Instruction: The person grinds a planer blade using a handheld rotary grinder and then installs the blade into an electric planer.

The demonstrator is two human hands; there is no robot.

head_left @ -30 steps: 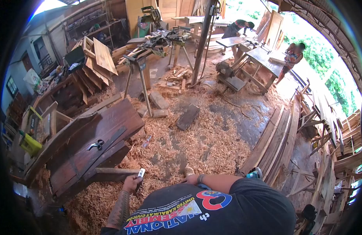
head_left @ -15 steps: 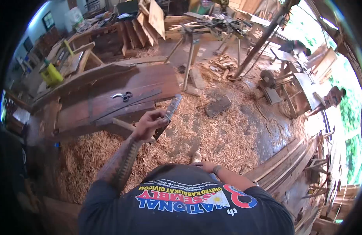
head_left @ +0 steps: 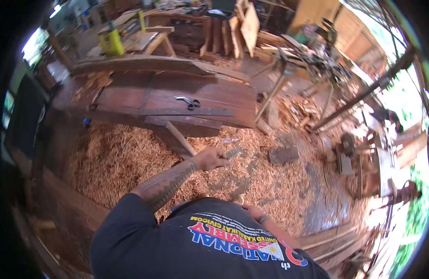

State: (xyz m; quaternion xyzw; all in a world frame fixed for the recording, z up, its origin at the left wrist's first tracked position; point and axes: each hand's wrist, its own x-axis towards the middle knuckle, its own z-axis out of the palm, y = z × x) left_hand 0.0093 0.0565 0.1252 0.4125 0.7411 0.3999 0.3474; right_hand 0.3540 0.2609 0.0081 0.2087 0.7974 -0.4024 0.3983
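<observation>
Head camera: a thin grey strip (head_left: 234,152), blurred, juts from a person's left hand (head_left: 211,159) above wood shavings (head_left: 117,153), its long axis nearly sideways, free end pointing right and slightly forward. The left hand is closed around the strip's near end. Half hidden behind the dark shirt (head_left: 145,246), the right hand (head_left: 252,210) cannot be read as open or closed. Scissors (head_left: 191,103) lie on a brown board (head_left: 200,89) ahead; two other people (head_left: 406,192) are at tables (head_left: 385,160) far right.
</observation>
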